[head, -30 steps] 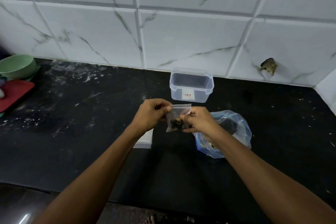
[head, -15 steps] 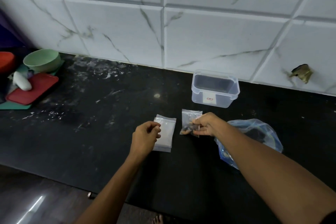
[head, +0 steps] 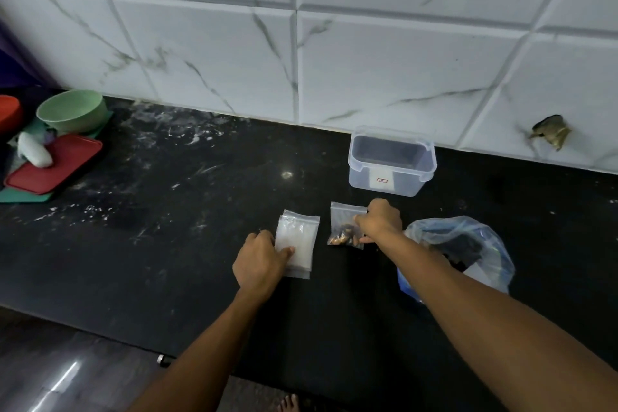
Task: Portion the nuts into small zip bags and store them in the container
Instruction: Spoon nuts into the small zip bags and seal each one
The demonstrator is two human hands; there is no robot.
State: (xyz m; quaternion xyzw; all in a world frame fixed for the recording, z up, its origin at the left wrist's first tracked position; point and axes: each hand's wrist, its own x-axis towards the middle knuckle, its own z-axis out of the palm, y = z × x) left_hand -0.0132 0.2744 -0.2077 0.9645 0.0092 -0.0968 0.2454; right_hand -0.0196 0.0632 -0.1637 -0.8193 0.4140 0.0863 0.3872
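A small zip bag with nuts (head: 344,227) lies on the black counter (head: 187,244), and my right hand (head: 379,221) pinches its right edge. Left of it lies a stack of empty small zip bags (head: 297,237). My left hand (head: 261,261) rests on the stack's left edge with the thumb on top of it. A clear, lidless plastic container (head: 391,160) stands by the wall behind the bags, with nothing visible inside. A large blue-tinted bag of nuts (head: 461,251) lies open to the right, partly hidden by my right forearm.
At the far left sit a green bowl (head: 72,110), a red tray (head: 53,164) with a white object on it, and an orange bowl (head: 8,112). The tiled wall has a chipped hole (head: 550,135) at the right. The counter's front edge runs below my forearms.
My hands have parted. The right hand has set the filled bag down on the counter, and the left hand has dropped onto the stack of empty bags. The view has shifted left.
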